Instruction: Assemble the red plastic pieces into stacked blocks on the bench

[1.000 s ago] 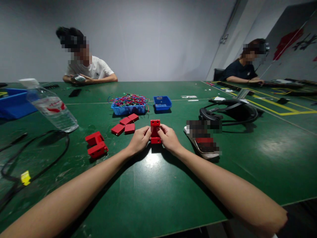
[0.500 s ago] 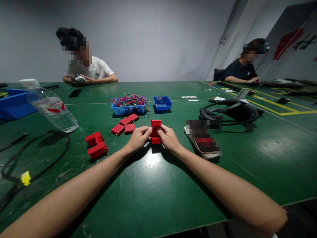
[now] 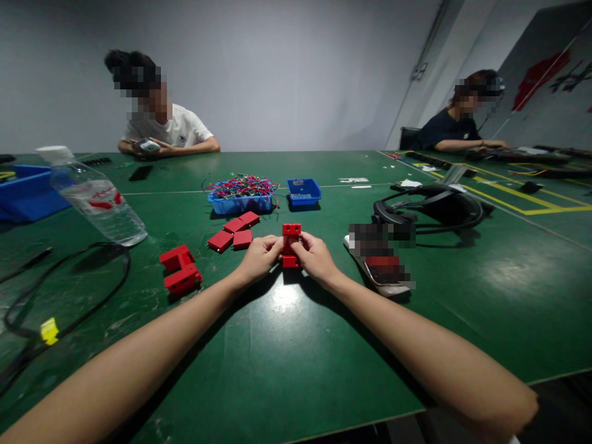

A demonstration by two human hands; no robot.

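Note:
Between my two hands is a red block-shaped part [image 3: 291, 262] with small round holes in its raised ends. My left hand [image 3: 258, 256] grips its left side, thumb and fingers closed on it. From the right, my right hand [image 3: 316, 254] pinches the same part, its thumb lying over the narrower middle. To the left rest more red notched parts [image 3: 181, 271], close together. Several flat red squares [image 3: 242, 239] lie beyond my left hand. The fingertips behind the held part are hidden.
A blue tray of coloured wires [image 3: 243, 205] and a smaller blue tray [image 3: 303, 192] stand ahead. At left are a tilted-looking water bottle [image 3: 102, 200] and a black cable [image 3: 69, 327]. A phone [image 3: 382, 265] and a black headset [image 3: 430, 209] lie right. Two people sit across the table.
My hands and the red part stay almost in place. The person at the far right has shifted a hand and forearm rightward along the table.

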